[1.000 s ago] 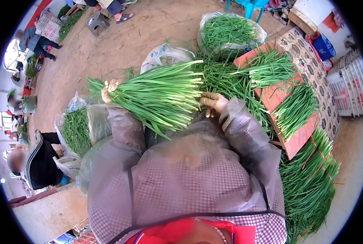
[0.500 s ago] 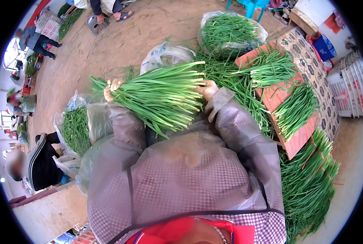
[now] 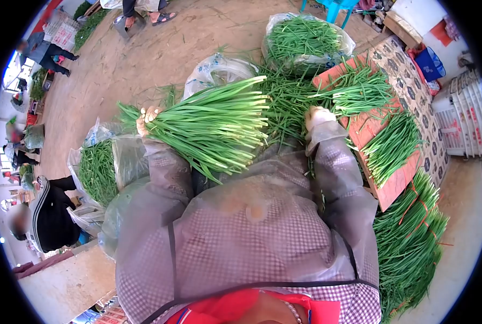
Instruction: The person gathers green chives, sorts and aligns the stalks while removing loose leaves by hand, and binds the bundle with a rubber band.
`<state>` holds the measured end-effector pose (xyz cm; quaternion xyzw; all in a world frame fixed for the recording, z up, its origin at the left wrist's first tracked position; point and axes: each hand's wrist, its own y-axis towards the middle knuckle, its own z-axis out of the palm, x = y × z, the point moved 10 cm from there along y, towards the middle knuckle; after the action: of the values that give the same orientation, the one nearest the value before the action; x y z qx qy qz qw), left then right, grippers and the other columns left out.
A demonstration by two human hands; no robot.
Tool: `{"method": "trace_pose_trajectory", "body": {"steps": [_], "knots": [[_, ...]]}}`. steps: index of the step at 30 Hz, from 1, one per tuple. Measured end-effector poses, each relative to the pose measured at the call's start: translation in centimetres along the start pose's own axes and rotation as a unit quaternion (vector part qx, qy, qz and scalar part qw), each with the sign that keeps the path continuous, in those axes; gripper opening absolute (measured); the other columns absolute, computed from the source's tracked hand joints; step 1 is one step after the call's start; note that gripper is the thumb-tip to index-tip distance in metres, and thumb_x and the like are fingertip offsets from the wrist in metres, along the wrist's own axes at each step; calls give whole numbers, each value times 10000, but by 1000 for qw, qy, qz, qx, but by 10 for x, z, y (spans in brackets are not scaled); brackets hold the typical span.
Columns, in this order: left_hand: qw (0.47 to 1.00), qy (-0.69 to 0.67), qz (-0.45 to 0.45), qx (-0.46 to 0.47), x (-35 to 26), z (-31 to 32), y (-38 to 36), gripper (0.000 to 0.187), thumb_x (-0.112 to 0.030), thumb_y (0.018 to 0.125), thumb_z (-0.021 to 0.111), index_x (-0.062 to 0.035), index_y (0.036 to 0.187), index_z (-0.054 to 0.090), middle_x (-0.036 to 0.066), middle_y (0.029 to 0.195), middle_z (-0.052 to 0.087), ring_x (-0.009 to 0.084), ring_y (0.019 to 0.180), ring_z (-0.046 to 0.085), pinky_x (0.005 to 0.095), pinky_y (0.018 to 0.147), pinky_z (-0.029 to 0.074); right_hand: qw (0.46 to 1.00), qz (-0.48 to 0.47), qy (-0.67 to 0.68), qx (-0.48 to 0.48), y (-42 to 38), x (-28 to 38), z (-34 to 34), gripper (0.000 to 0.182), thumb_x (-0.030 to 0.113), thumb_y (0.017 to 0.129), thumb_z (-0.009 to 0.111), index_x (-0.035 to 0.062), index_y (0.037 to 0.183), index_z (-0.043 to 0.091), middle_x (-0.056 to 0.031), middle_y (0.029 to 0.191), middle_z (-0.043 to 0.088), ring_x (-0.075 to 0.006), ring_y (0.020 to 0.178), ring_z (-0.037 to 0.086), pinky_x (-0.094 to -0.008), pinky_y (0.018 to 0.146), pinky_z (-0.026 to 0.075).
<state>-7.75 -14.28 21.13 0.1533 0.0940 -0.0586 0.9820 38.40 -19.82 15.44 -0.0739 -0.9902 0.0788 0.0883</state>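
My left hand (image 3: pixel 148 121) is closed around a large bunch of garlic chives (image 3: pixel 214 127), gripping it near the leafy green end. The pale cut ends fan out to the right over my lap, uneven in length. My right hand (image 3: pixel 319 114) is apart from the bunch, over a heap of loose chives (image 3: pixel 287 100) beside the red board (image 3: pixel 375 132). Its back faces me and its fingers point down and are mostly hidden, so their grip does not show. Thin translucent sleeves cover both arms.
On the board lie two batches of chives (image 3: pixel 395 143). Tied chive bundles (image 3: pixel 408 248) are stacked at the lower right. Plastic bags of chives stand ahead (image 3: pixel 305 40) and to my left (image 3: pixel 98 167). A seated person (image 3: pixel 54 213) is at the left; others are farther back.
My right hand has let go of the bunch's cut ends and moved right to the loose chives by the board. My left hand keeps its hold, nearly still.
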Motion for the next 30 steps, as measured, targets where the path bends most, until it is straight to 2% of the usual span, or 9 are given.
{"method": "trace_pose_trajectory", "body": {"steps": [2,4,6,8,10,15,23,26,30], "knots": [[1000,4,0,9,-1,-3,2,105,-103,793,529,-64,888,549,-7,686,460,130,699,464,292,810,404,998,2,-48,38,-3,-9,11,227,180,789,577,59,976,626,-215,973,605,-372,944,572,-422,854,456],[1000,9,1,18,2,-1,3,111,-103,794,526,-62,895,546,-5,687,461,130,702,466,294,809,405,926,-248,280,-44,-28,50,-29,365,251,790,631,62,1101,608,-179,1102,600,-311,1034,566,-381,912,428],[999,15,25,16,3,2,4,117,-96,791,522,-58,899,539,-2,689,463,132,703,469,298,808,404,795,-233,518,210,-46,103,-27,575,352,773,672,-7,1203,544,-202,1174,564,-266,1132,513,-356,984,371],[999,19,26,0,3,-1,5,118,-90,788,520,-56,901,533,-1,688,461,133,701,468,303,807,403,771,-178,552,264,-46,126,-3,522,232,800,675,-17,1232,520,-102,1178,573,-169,1066,519,-286,937,385],[999,27,30,-18,1,-4,4,120,-84,786,517,-53,902,527,0,686,459,134,698,467,309,807,402,665,-112,692,257,-46,147,-6,441,158,794,671,-53,1166,562,-109,1047,637,-166,956,581,-277,879,433],[996,65,60,3,-13,-2,6,141,-71,785,513,-49,924,506,-1,678,442,135,683,456,326,826,375,638,-10,748,179,-41,145,-5,286,-5,771,659,-43,1052,630,-120,952,665,-189,824,629,-297,757,514],[987,101,96,-84,-14,-12,6,130,-79,778,527,-56,906,519,3,667,468,160,670,484,371,839,394,706,25,706,51,-15,29,20,337,147,831,620,-64,1094,607,-94,997,658,-126,869,591,-242,794,449],[981,113,107,-118,-13,-4,7,107,-95,774,533,-59,874,543,16,659,487,194,719,528,406,869,404,902,4,428,-44,-21,-19,8,178,163,774,638,9,856,673,-107,796,655,-170,730,614,-288,686,472],[981,124,94,-114,-4,18,14,111,-120,775,540,-61,865,565,31,677,527,229,738,541,426,876,410,934,31,348,-76,-9,-71,32,173,183,749,620,27,812,662,-153,735,631,-276,651,613,-382,601,474]]}}
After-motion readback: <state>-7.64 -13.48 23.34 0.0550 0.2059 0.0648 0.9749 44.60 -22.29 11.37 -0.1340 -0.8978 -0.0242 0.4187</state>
